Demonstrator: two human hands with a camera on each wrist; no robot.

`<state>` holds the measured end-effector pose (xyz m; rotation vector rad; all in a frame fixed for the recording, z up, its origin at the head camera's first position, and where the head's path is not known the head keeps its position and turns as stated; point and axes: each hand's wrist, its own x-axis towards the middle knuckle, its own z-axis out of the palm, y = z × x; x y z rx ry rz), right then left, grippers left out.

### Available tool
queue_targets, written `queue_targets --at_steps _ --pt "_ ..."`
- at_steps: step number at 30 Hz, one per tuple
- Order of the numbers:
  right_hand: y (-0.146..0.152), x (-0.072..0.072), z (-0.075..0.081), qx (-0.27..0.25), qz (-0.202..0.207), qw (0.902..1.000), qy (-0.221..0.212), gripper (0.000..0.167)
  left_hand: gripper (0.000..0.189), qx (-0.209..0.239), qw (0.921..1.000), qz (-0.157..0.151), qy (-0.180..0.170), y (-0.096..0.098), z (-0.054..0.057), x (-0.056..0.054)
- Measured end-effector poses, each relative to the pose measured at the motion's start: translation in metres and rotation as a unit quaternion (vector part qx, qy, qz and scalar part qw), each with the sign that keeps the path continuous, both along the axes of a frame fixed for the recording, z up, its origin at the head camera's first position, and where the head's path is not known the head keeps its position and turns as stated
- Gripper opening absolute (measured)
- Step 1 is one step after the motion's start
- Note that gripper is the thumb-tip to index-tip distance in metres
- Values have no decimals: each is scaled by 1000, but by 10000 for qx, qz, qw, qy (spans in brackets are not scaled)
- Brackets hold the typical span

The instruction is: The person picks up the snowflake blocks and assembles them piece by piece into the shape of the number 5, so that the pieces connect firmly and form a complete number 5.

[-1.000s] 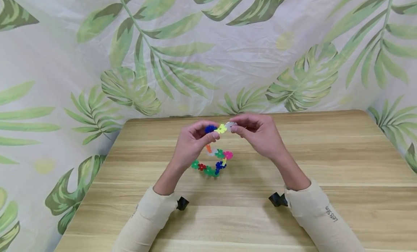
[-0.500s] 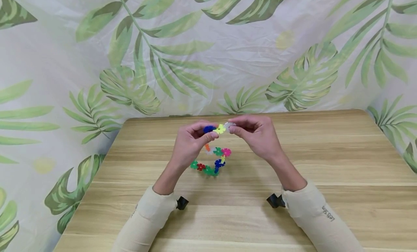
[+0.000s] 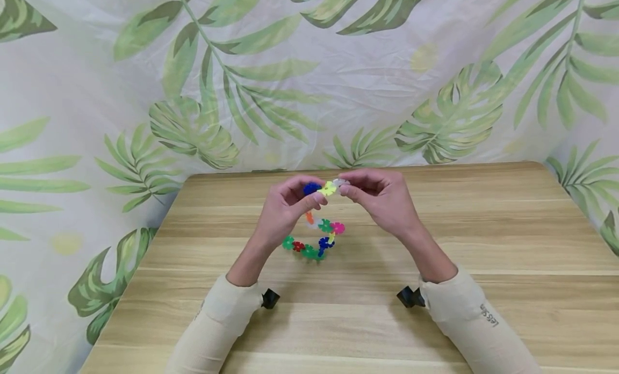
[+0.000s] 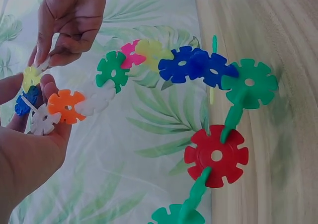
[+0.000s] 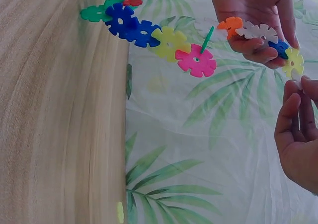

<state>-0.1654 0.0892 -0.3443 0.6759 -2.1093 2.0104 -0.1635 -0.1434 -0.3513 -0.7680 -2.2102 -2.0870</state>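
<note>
A chain of notched plastic flower discs, slotted into each other, hangs from my hands above the table. My left hand [image 3: 285, 205] pinches it near a yellow disc [image 3: 328, 188], with a blue disc [image 3: 311, 188] beside its fingers. Between thumb and fingertips my right hand [image 3: 384, 198] grips a white disc [image 5: 296, 80], partly hidden, right at the yellow one's edge. An orange disc [image 4: 67, 106] and another white disc [image 4: 44, 119] lie against the left fingers in the left wrist view. Lower along the chain come a pink disc [image 5: 196, 60], blue ones, a red disc [image 4: 216, 156] and green ones.
Beneath the hands is a wood-grain table [image 3: 483, 229]. Behind its far edge hangs a leaf-print cloth [image 3: 367, 84]. Black wrist cameras stick out from both beige sleeves [image 3: 232, 309]. The lower chain dangles close over the table between the forearms.
My right hand has shifted slightly left, bringing the white disc a little closer in against the yellow one. The left hand and the hanging chain have barely moved.
</note>
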Motion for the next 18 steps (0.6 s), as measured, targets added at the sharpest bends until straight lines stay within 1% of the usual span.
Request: queue_targets --at_steps 5,9,15,18 --pt "-1 -1 -2 -89 -23 10000 37 21 25 440 9989 -9 -187 4 1 1" --pt "-1 0 -1 -177 -157 9997 68 22 27 765 9969 -23 -179 11 0 -1" --pt "0 -1 3 -303 -270 9991 100 23 29 896 9959 154 -29 20 2 -2" --pt "2 -2 4 -305 -299 9990 162 23 30 888 9959 169 -10 23 2 -3"
